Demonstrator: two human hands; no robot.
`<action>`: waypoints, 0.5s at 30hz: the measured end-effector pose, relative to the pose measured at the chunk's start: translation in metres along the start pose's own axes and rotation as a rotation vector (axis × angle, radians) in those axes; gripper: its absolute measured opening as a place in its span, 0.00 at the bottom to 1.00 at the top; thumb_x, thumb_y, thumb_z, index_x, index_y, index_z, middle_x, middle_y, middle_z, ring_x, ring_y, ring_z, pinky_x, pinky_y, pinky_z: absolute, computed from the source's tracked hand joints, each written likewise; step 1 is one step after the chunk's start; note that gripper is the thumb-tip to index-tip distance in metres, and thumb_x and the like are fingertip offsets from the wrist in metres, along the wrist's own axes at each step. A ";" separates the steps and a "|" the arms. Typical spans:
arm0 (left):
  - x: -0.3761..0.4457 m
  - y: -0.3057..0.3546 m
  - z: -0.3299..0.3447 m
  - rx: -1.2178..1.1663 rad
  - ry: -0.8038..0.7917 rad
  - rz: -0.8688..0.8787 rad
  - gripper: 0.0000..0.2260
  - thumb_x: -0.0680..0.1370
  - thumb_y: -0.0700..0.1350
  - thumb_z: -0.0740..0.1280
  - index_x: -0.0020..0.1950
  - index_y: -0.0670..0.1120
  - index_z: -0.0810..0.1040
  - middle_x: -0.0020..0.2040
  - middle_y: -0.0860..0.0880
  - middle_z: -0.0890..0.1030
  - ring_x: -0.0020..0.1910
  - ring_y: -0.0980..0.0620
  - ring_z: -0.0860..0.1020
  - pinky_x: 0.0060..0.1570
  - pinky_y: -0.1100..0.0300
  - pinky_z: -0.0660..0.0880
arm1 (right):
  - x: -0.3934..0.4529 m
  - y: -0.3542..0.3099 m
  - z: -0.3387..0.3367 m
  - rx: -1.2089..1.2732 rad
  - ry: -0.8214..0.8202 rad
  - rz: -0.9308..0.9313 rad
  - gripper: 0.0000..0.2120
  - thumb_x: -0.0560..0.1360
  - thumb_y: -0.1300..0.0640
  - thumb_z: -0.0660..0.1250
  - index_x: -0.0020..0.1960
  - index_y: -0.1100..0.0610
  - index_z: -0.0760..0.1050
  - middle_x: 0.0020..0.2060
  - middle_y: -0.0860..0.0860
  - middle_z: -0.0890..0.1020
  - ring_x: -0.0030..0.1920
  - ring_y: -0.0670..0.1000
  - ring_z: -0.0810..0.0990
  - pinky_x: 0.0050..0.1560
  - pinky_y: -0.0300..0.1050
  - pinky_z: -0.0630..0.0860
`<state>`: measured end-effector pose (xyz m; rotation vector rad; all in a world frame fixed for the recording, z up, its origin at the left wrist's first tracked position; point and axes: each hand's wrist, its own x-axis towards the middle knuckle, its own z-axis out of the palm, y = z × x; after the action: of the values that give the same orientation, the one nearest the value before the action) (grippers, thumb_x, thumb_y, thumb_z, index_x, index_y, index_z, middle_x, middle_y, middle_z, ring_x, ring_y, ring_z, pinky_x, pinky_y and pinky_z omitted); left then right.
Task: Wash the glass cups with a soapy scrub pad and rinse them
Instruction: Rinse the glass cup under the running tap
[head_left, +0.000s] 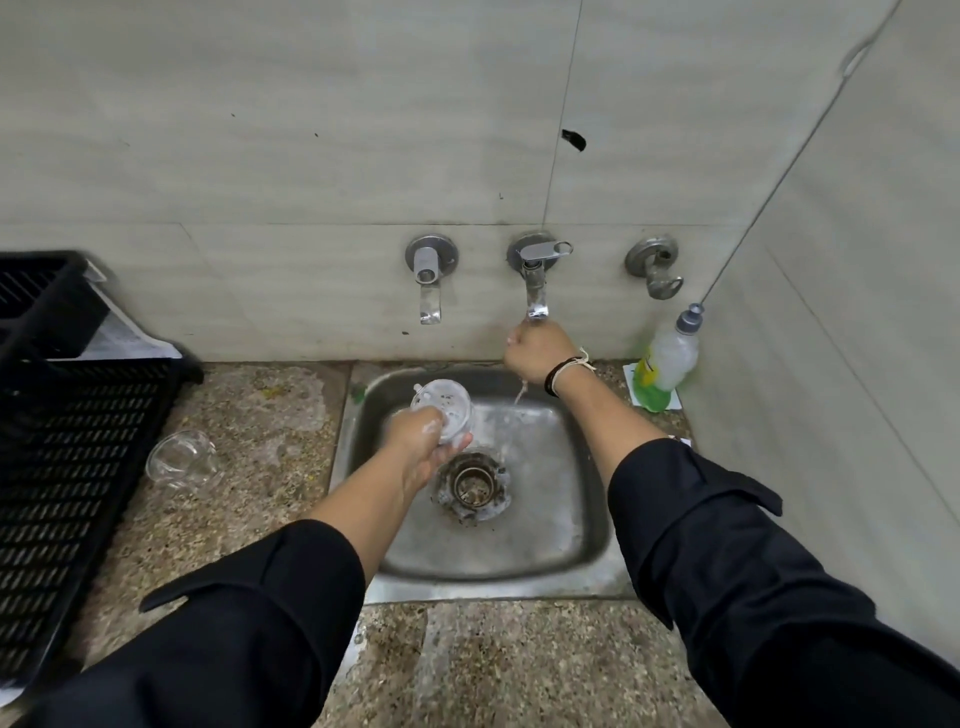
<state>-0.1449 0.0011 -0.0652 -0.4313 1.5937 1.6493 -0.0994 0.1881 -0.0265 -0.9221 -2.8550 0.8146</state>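
My left hand (423, 441) grips a foam-covered glass cup (441, 410) over the left part of the steel sink (566, 525), its mouth tilted toward me. My right hand (537, 351) sits directly under the spout of the middle tap (536, 291), seen from the back with fingers curled into a fist. Nothing shows in it. Foam clings to its fingers and water trickles down from below it. A second clear glass cup (179, 460) lies on its side on the stone counter, left of the sink. No scrub pad is visible.
A black plastic crate (67, 441) fills the counter at far left. A dish-soap bottle (667, 364) with green liquid stands in the back right corner. Another tap (428, 283) and a wall valve (655, 267) flank the middle tap. The drain (471, 486) is in the sink's centre.
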 end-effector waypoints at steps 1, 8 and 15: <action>0.002 -0.001 0.008 -0.001 -0.010 -0.007 0.20 0.79 0.28 0.59 0.70 0.37 0.73 0.65 0.38 0.77 0.47 0.43 0.82 0.30 0.57 0.82 | -0.003 0.005 0.000 -0.035 0.010 -0.010 0.12 0.72 0.64 0.61 0.32 0.57 0.66 0.36 0.60 0.77 0.40 0.60 0.74 0.39 0.45 0.69; 0.021 0.002 0.071 -0.043 -0.179 -0.084 0.13 0.81 0.32 0.59 0.62 0.41 0.78 0.53 0.41 0.81 0.44 0.46 0.81 0.28 0.59 0.81 | -0.030 0.042 0.001 0.049 -0.267 -0.304 0.28 0.69 0.55 0.75 0.67 0.58 0.71 0.59 0.53 0.77 0.58 0.51 0.77 0.59 0.46 0.76; 0.039 0.006 0.109 -0.005 -0.314 -0.154 0.12 0.80 0.44 0.54 0.47 0.47 0.78 0.38 0.47 0.80 0.37 0.50 0.77 0.39 0.58 0.74 | -0.001 0.052 0.003 0.204 -0.222 -0.069 0.36 0.62 0.41 0.80 0.61 0.54 0.68 0.51 0.48 0.82 0.50 0.45 0.82 0.52 0.45 0.80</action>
<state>-0.1443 0.1165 -0.0724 -0.2733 1.2926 1.5198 -0.0714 0.2222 -0.0544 -0.7475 -2.8902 1.2444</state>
